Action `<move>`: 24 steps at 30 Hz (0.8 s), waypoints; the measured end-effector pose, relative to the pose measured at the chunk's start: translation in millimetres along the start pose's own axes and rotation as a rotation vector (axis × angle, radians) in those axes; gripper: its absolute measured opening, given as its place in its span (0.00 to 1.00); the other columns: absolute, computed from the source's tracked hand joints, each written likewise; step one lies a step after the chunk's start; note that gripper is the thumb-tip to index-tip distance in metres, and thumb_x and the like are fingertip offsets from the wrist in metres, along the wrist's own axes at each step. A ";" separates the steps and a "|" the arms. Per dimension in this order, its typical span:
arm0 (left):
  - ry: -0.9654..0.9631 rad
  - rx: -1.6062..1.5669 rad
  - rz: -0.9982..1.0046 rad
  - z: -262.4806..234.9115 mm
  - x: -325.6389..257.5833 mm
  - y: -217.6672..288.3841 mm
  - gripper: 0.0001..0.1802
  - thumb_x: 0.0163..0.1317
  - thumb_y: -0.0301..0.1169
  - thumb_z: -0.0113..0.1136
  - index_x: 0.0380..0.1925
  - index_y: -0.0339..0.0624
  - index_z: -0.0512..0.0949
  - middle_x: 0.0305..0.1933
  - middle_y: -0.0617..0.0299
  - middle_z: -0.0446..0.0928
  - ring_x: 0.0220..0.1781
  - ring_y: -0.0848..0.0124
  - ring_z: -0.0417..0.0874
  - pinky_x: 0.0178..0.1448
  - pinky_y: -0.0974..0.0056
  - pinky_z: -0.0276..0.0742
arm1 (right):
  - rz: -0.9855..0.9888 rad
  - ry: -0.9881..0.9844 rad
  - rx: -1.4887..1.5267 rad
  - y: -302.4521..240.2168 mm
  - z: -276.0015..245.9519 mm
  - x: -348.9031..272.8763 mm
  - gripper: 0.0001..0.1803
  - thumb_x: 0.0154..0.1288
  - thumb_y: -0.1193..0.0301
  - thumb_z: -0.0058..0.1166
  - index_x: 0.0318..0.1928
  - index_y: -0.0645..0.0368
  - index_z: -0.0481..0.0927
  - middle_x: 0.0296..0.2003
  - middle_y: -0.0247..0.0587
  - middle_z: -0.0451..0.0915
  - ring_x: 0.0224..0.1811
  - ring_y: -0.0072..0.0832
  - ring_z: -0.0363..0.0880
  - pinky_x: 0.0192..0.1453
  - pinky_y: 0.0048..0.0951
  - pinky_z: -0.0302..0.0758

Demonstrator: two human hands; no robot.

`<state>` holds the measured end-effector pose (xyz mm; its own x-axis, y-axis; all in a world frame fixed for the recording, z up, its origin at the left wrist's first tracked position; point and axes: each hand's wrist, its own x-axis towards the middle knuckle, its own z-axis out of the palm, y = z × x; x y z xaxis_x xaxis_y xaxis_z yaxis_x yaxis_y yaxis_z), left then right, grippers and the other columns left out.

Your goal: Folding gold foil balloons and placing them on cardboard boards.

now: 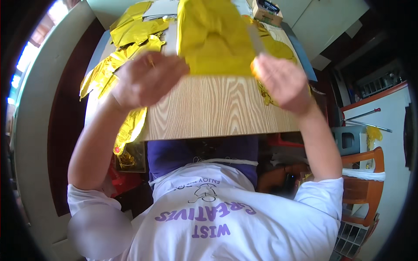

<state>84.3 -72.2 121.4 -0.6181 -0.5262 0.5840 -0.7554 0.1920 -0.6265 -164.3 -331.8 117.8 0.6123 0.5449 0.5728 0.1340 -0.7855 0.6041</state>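
Observation:
A flat yellow sheet, plastic or foil and blurred by motion, is stretched between my hands above the far part of the table. My left hand is closed at its near left corner. The near right corner is at the closed fingertips of my right hand, where a small orange patch shows. Motion smears both hands, so the exact finger grip is unclear. Shiny gold foil pieces, like flat balloons, lie left of and below my left hand. More gold foil lies beyond my right hand.
The wood-grain table ends just before my lap. A cardboard box with a dark item stands at the far right. White papers lie at the back. At right are a wooden chair and a grey stool.

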 end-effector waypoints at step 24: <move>-0.437 -0.768 -0.534 10.6 -46.3 96.9 0.19 0.58 0.32 0.69 0.50 0.39 0.84 0.54 0.53 0.81 0.51 0.54 0.84 0.57 0.51 0.80 | 0.720 -0.576 0.571 -210.2 11.1 13.1 0.42 0.63 0.50 0.66 0.76 0.45 0.68 0.77 0.59 0.55 0.78 0.64 0.53 0.77 0.71 0.53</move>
<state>42.1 -38.0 28.2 -0.1443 -0.9237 0.3550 -0.9382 0.2417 0.2476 -175.8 -162.7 -7.8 0.9461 -0.2015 0.2538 -0.1517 -0.9674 -0.2026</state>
